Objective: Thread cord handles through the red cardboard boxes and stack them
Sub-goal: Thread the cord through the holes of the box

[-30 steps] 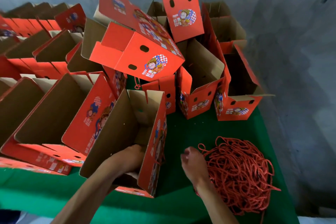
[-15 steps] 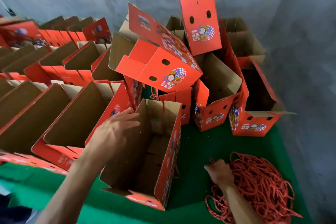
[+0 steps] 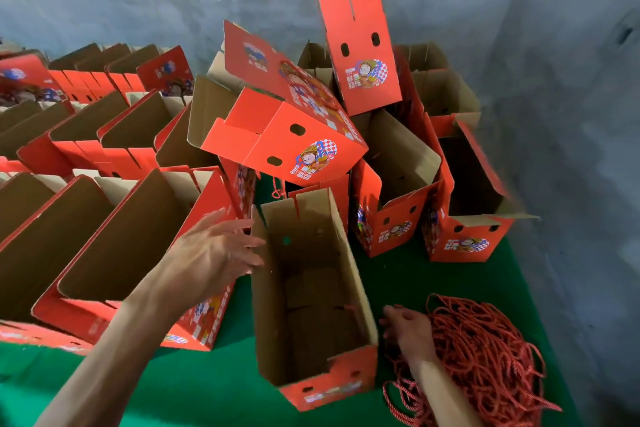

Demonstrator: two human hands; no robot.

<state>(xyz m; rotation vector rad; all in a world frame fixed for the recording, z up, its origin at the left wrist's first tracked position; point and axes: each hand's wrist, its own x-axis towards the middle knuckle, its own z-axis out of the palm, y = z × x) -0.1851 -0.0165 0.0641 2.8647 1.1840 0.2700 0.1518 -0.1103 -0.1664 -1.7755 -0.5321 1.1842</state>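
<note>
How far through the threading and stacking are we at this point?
Done: rows of open boxes are nested together at left, though whether they carry cords cannot be seen. In hand: the left hand, fingers spread, is at the wall of the open box standing in front, while the right hand reaches into the red cord pile. Left: a jumble of boxes at the back with empty handle holes, unstacked.

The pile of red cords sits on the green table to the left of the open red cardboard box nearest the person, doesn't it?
Not quite: the head view shows the pile of red cords on the green table to the right of the open red cardboard box, by the right hand.
</note>
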